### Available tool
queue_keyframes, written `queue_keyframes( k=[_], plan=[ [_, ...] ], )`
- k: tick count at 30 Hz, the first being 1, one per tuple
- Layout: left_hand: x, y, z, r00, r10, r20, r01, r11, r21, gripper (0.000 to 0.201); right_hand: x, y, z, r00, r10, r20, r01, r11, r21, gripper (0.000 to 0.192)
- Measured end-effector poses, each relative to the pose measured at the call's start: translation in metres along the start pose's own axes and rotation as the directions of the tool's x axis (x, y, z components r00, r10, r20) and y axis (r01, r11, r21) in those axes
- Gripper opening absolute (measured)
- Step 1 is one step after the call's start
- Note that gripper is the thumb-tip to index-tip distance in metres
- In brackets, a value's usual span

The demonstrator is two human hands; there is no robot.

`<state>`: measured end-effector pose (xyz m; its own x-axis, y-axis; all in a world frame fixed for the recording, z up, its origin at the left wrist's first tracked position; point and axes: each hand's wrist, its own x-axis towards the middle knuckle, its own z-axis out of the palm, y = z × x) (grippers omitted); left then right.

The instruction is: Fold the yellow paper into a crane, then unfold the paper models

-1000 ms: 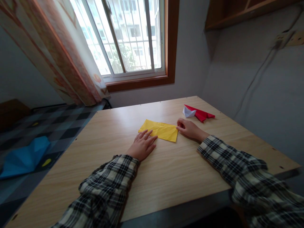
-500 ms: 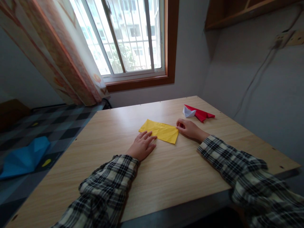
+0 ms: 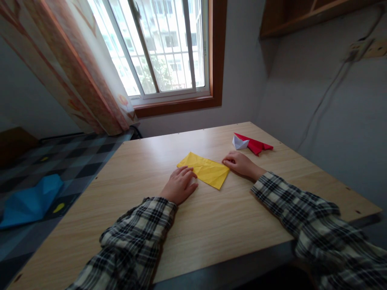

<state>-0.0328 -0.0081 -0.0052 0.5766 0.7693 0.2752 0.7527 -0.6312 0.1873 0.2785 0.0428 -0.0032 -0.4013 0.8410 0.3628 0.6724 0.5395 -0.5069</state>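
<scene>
Yellow paper (image 3: 206, 170), already creased and folded flat, is lying mid-counter (image 3: 211, 225); left hand (image 3: 179, 185) is pressing its near edge, fingers spread, while right hand (image 3: 238, 163) is pinching its right corner. Further folds look undone.

On the bench (image 3: 211, 225), the folded paper sheet (image 3: 206, 170) lies mid-bench between both hands; a paper boat (image 3: 240, 142) and paper plane (image 3: 256, 145) lie far right.

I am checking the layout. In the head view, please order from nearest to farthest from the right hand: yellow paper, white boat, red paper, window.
1. Yellow paper: touching the right hand, on its left.
2. White boat: just beyond the hand.
3. Red paper: right beside the boat; nearly a tie.
4. Window: on the far wall.
</scene>
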Motion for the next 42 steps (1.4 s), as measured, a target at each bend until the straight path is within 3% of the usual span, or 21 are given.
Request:
queue_keyframes(
  k=[11,22,30,38,42],
  plan=[
    [0.002,0.0,-0.002,0.999,-0.024,-0.028,0.024,0.999,0.024,0.031,-0.003,-0.013,-0.002,0.997,-0.033,0.065,0.028,0.997,0.067,0.031],
    [0.002,0.0,0.0,1.0,-0.009,0.015,0.008,0.997,0.072,0.044,-0.004,-0.023,0.001,0.986,0.026,0.164,-0.054,0.984,0.17,0.033],
    [0.001,0.002,0.0,0.996,-0.06,0.073,0.058,0.998,0.037,0.069,-0.005,-0.023,0.004,0.975,0.069,0.211,-0.126,0.955,0.27,0.033],
    [-0.002,0.004,-0.003,0.989,-0.088,0.12,0.086,0.996,0.015,0.089,-0.007,-0.027,0.004,0.958,0.103,0.267,-0.211,0.884,0.418,0.046],
    [-0.003,0.002,-0.002,0.992,-0.074,0.1,0.073,0.997,0.013,0.089,-0.008,-0.027,0.006,0.955,0.121,0.272,-0.251,0.82,0.515,0.039]
  ],
)
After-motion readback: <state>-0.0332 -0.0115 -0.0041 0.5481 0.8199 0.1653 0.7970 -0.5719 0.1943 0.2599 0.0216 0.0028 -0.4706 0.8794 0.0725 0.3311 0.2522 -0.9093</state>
